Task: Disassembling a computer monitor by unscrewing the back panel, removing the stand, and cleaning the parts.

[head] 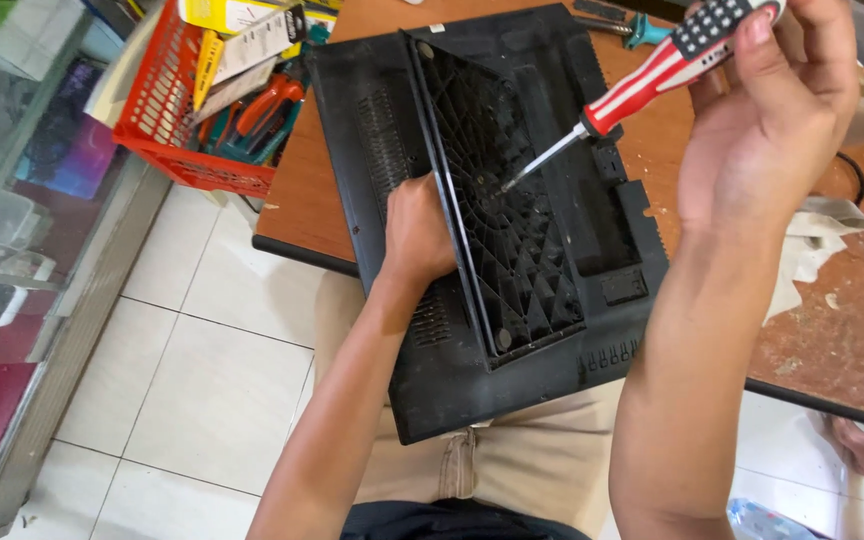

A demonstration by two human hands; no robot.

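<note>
A black laptop base (372,130) lies upside down across the table edge and my lap. A ribbed black cover panel (512,230) stands tilted up from it. My left hand (414,232) grips the panel's left edge and holds it raised. My right hand (767,110) holds a screwdriver (642,85) with a red, white and dark patterned handle. Its metal tip touches the inner ribs of the panel near the middle.
A brown wooden table (832,330) with a black edge carries a red plastic basket (167,120) of tools and packets at the back left, a white cloth (812,250) at the right and a black cable (857,180). A glass cabinet (12,200) stands left over white floor tiles (202,380).
</note>
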